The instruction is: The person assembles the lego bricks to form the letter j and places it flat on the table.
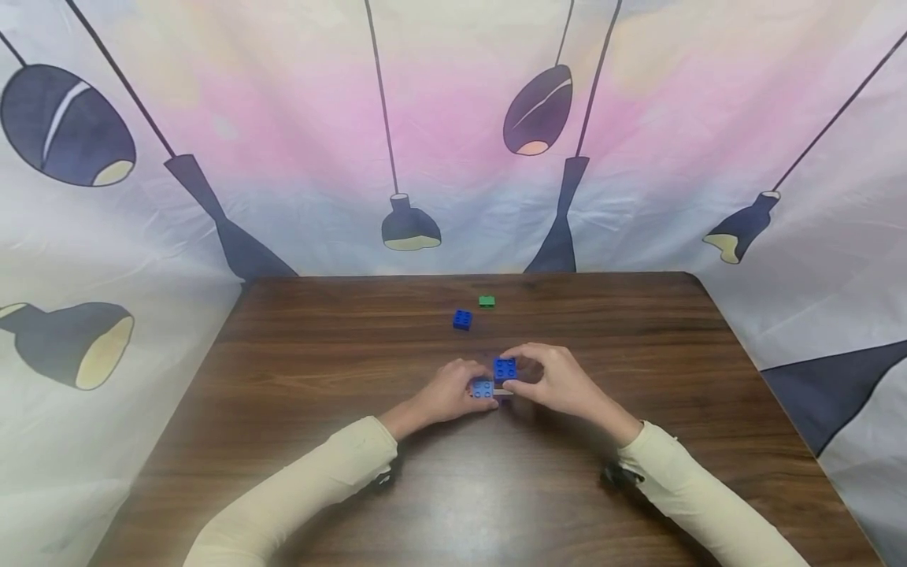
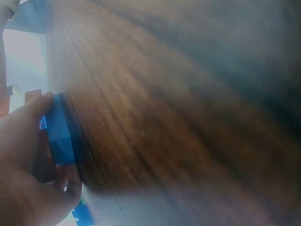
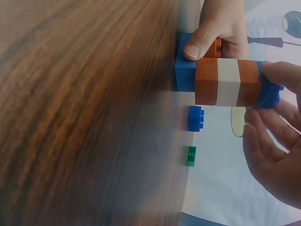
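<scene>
A small brick tower stands on the table, with a long blue base brick (image 3: 185, 63) at the bottom. From there up come an orange brick (image 3: 206, 82), a white brick (image 3: 228, 82), another orange brick (image 3: 249, 82) and a blue top brick (image 1: 505, 368). My right hand (image 1: 556, 378) pinches this top brick between thumb and fingers. Beside the tower, my left hand (image 1: 453, 391) grips the base, its thumb pressed on the blue side in the right wrist view. A lighter blue studded surface (image 1: 483, 389) shows between the left fingers and thumb.
Beyond the hands lie a loose blue brick (image 1: 462, 320) and, farther back, a small green brick (image 1: 486, 302). The brown wooden table (image 1: 298, 354) ends at a cloth backdrop (image 1: 468, 150) printed with lamps, which also hangs along both sides.
</scene>
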`<control>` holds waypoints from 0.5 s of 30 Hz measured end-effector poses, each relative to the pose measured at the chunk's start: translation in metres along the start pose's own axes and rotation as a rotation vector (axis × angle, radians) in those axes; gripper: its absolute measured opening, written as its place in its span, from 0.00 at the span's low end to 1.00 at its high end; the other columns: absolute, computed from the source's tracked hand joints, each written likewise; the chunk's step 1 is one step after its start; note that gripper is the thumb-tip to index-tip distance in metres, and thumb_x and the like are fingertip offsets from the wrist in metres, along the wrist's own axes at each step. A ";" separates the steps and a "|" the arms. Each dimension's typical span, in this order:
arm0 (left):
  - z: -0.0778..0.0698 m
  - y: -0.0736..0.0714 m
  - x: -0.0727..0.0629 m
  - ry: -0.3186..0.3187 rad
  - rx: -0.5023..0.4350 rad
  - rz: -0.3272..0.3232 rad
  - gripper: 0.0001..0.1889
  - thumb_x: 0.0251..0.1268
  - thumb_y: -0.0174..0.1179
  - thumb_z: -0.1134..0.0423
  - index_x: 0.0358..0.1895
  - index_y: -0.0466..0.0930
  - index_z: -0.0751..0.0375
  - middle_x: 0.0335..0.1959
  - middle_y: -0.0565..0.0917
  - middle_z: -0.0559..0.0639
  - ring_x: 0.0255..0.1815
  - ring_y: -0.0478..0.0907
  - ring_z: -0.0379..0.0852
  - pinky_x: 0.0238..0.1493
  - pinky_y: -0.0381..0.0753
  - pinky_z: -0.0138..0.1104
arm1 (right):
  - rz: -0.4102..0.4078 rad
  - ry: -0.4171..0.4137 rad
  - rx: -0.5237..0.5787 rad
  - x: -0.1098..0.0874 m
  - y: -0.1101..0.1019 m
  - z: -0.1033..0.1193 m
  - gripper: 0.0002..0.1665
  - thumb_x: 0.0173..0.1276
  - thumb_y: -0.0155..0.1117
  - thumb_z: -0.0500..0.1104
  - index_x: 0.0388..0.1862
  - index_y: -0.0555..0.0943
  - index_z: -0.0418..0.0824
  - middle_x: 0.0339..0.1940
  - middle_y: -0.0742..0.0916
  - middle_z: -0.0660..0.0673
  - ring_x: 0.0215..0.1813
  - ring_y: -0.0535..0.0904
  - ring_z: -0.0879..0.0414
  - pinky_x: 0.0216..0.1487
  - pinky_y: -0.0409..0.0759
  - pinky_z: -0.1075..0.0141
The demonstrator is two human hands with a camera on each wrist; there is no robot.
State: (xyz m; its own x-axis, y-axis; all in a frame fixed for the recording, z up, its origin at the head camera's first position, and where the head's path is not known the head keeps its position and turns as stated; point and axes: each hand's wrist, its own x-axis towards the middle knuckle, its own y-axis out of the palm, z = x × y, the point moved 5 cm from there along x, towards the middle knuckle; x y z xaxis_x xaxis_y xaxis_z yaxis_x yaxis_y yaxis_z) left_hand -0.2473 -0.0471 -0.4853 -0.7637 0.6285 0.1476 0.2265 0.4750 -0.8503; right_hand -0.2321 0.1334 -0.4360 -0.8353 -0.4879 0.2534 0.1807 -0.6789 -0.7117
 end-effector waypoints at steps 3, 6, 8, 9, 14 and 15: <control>0.001 0.001 0.000 -0.007 0.005 0.005 0.23 0.61 0.73 0.48 0.52 0.85 0.59 0.44 0.87 0.48 0.41 0.78 0.41 0.41 0.77 0.32 | -0.003 -0.007 0.004 -0.001 -0.001 0.000 0.23 0.64 0.77 0.49 0.56 0.85 0.46 0.47 0.89 0.51 0.47 0.86 0.52 0.45 0.86 0.56; 0.001 0.002 0.000 -0.020 0.007 0.013 0.23 0.61 0.73 0.48 0.53 0.85 0.59 0.45 0.87 0.48 0.42 0.78 0.41 0.43 0.78 0.33 | -0.013 -0.017 0.006 -0.001 -0.003 0.000 0.24 0.64 0.77 0.51 0.57 0.85 0.47 0.48 0.89 0.51 0.47 0.85 0.54 0.46 0.85 0.57; 0.001 0.002 0.000 -0.030 0.006 0.017 0.23 0.62 0.73 0.48 0.54 0.85 0.59 0.46 0.87 0.48 0.43 0.79 0.42 0.44 0.78 0.34 | -0.026 -0.023 0.002 0.000 -0.007 0.001 0.24 0.65 0.76 0.52 0.58 0.85 0.47 0.48 0.89 0.50 0.47 0.85 0.55 0.45 0.84 0.58; 0.002 0.002 0.000 -0.039 0.006 0.021 0.23 0.62 0.72 0.47 0.54 0.85 0.59 0.46 0.87 0.48 0.44 0.79 0.42 0.45 0.79 0.35 | -0.034 -0.025 0.000 0.000 -0.009 0.001 0.23 0.65 0.76 0.52 0.58 0.85 0.47 0.49 0.89 0.50 0.46 0.85 0.56 0.45 0.84 0.59; 0.002 0.002 -0.001 -0.064 0.002 0.034 0.24 0.63 0.71 0.47 0.56 0.85 0.58 0.49 0.87 0.49 0.47 0.80 0.44 0.48 0.80 0.37 | -0.066 -0.029 0.004 0.005 -0.019 0.001 0.22 0.67 0.74 0.51 0.57 0.85 0.45 0.52 0.89 0.45 0.46 0.86 0.53 0.43 0.84 0.60; 0.002 0.002 -0.001 -0.067 -0.002 0.036 0.24 0.62 0.72 0.47 0.56 0.84 0.59 0.49 0.87 0.49 0.47 0.80 0.44 0.49 0.80 0.37 | -0.070 -0.029 0.005 0.007 -0.021 0.001 0.21 0.68 0.74 0.51 0.57 0.86 0.45 0.52 0.89 0.45 0.46 0.86 0.51 0.43 0.84 0.60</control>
State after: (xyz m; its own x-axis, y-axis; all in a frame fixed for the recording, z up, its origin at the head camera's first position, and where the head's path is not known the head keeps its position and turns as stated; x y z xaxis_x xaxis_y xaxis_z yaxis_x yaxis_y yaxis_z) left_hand -0.2476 -0.0478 -0.4880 -0.7939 0.6024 0.0824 0.2561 0.4543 -0.8533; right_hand -0.2410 0.1438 -0.4183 -0.8307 -0.4547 0.3213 0.1248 -0.7145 -0.6884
